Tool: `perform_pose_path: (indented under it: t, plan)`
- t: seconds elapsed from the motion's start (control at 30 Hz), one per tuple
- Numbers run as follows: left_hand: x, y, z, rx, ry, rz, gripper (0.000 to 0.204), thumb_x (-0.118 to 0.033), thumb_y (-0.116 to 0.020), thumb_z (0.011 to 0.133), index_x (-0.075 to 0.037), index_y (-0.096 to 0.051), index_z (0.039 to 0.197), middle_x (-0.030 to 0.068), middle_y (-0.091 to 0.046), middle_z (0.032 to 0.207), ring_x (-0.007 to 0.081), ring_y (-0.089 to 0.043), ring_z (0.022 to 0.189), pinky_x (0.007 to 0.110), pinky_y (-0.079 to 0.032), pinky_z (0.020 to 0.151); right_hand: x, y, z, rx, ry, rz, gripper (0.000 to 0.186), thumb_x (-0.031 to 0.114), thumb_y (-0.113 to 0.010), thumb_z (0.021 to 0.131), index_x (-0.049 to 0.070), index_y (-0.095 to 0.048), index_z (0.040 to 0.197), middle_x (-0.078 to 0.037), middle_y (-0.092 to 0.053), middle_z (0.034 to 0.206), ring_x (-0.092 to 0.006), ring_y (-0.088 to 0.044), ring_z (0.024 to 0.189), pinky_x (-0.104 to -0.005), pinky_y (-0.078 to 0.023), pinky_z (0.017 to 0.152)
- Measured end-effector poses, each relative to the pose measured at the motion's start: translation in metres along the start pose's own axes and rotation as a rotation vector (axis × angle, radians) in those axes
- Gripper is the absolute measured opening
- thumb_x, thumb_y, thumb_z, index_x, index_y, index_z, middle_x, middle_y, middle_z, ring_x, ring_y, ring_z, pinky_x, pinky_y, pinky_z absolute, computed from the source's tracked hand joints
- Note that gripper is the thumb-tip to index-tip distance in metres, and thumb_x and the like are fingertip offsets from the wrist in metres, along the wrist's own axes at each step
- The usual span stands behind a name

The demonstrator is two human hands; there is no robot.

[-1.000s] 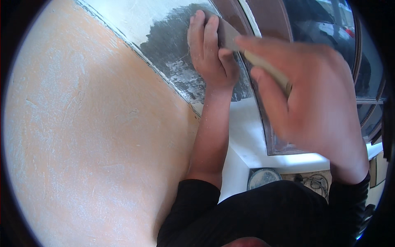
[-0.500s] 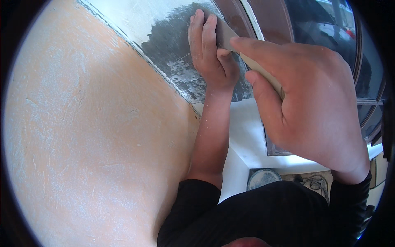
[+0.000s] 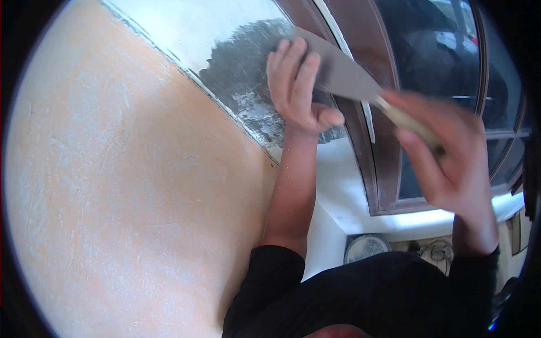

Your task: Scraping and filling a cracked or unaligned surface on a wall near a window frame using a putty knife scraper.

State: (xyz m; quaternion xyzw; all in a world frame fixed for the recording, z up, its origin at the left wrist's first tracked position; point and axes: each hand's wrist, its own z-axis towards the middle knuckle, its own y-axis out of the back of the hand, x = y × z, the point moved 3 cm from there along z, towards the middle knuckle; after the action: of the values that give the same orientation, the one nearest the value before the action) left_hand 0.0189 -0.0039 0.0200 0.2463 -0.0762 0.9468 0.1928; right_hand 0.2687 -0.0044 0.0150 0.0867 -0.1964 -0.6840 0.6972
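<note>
My right hand [image 3: 445, 158], slightly blurred, grips the pale handle of a wide metal putty knife [image 3: 344, 73]. The blade slants up and left over the dark grey patch [image 3: 231, 67] on the white wall strip beside the window. My left hand [image 3: 296, 84] is open at the blade's far end, fingers stretched upward and thumb apart; the fingertips are at the blade, touching it or very near. Part of the patch is hidden behind that hand and the knife, and streaky white shows through its lower part.
A peach, rough-painted wall [image 3: 112, 197] fills the left side. At right is a brown-framed window [image 3: 434, 50] with dark glass panes, with a white ledge below it. Low down, beyond my body, lie a round bucket [image 3: 366, 248] and a coiled dark cord or hose [image 3: 437, 253].
My right hand has moved right and down, drawing the putty knife with it, so more blade shows. My left hand has shifted slightly right and down, its thumb now farther from its fingers.
</note>
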Motion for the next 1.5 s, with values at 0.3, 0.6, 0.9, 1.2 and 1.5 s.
perform_pose_path:
  t: [0.3,0.6,0.9,1.2,1.5]
  plan:
    - [0.001,0.015,0.048,0.633,0.391,0.798,0.106,-0.069,-0.059,0.082,0.0,-0.024,0.155,0.022,-0.027,0.16,0.0453,-0.02,0.149,0.068,-0.003,0.116,-0.037,0.064,-0.257,0.092,-0.674,0.146,0.033,0.005,-0.059,0.089,-0.006,-0.066,0.119,-0.022,-0.07,0.106,-0.0299,-0.067,0.094,-0.0376,-0.049,0.09]
    - [-0.008,0.04,0.029,0.308,0.628,0.682,0.099,-0.072,-0.054,0.086,-0.001,-0.035,0.152,0.0278,-0.028,0.158,0.0477,-0.023,0.147,0.064,-0.018,0.115,-0.056,0.034,-0.267,0.199,-0.768,0.448,0.031,0.001,-0.059,0.092,-0.003,-0.066,0.122,-0.019,-0.069,0.118,-0.027,-0.063,0.113,-0.038,-0.043,0.104]
    - [-0.223,0.093,-0.181,0.575,1.914,-0.237,0.039,-0.037,-0.059,0.1,-0.004,-0.071,0.115,0.0151,-0.073,0.106,0.0229,-0.067,0.101,0.032,-0.05,0.09,-0.057,-0.029,-0.237,0.78,-0.465,0.461,0.046,0.029,-0.079,0.082,0.012,-0.069,0.123,-0.018,-0.072,0.108,-0.0323,-0.071,0.097,-0.0384,-0.055,0.089]
    - [-0.277,0.205,-0.177,0.276,2.205,0.2,0.02,-0.019,-0.065,0.097,-0.003,-0.071,0.106,0.008,-0.068,0.076,0.0112,-0.063,0.062,0.028,-0.05,0.057,-0.035,-0.077,-0.216,0.898,-0.283,0.449,0.038,0.021,-0.079,0.083,0.011,-0.071,0.119,-0.015,-0.072,0.093,-0.0319,-0.07,0.083,-0.0371,-0.055,0.076]
    - [-0.321,0.214,-0.228,0.269,2.202,-0.201,0.034,-0.016,-0.056,0.101,0.0,-0.059,0.131,0.011,-0.07,0.098,0.0146,-0.065,0.086,0.029,-0.053,0.081,-0.011,-0.087,-0.235,0.807,-0.393,0.398,0.038,0.026,-0.078,0.083,0.009,-0.072,0.117,-0.016,-0.073,0.097,-0.0309,-0.071,0.086,-0.037,-0.056,0.077]
